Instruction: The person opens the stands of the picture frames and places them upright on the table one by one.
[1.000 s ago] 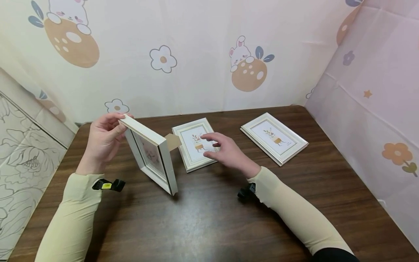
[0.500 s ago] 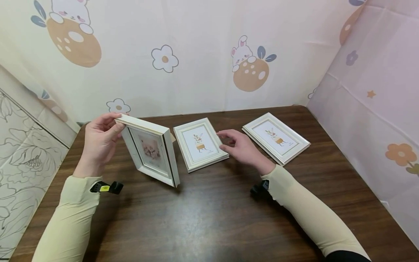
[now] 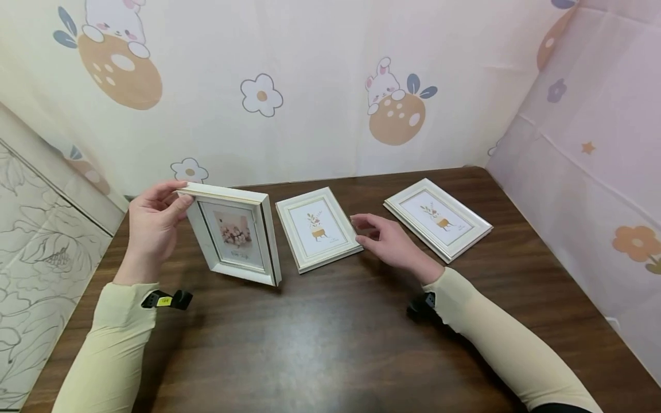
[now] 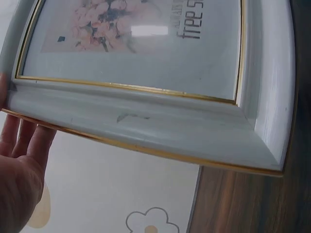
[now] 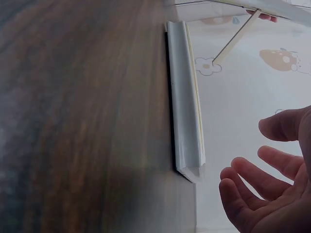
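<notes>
A white picture frame [image 3: 234, 232] with a pink flower print and gold trim stands upright on its lower edge, slightly turned. My left hand [image 3: 155, 229] grips its upper left corner, thumb on the front and fingers behind. The left wrist view shows the flower print [image 4: 107, 22] behind glass. In the right wrist view a thin support leg [image 5: 238, 38] slants out from the back of the upright frame. Beside the middle white frame [image 3: 320, 226], which lies flat with a plant drawing, my right hand [image 3: 389, 241] hovers with loosely bent fingers, holding nothing.
Another white frame [image 3: 438, 219] with a similar plant drawing lies flat farther right, beyond my right hand. All stand on a dark wood table [image 3: 310, 344]. A patterned cloth [image 3: 320, 132] hangs behind the table's back edge.
The upright frame has turned so its front faces me more, my left hand still gripping its corner. My right hand has moved right, off the middle frame to beside its edge.
</notes>
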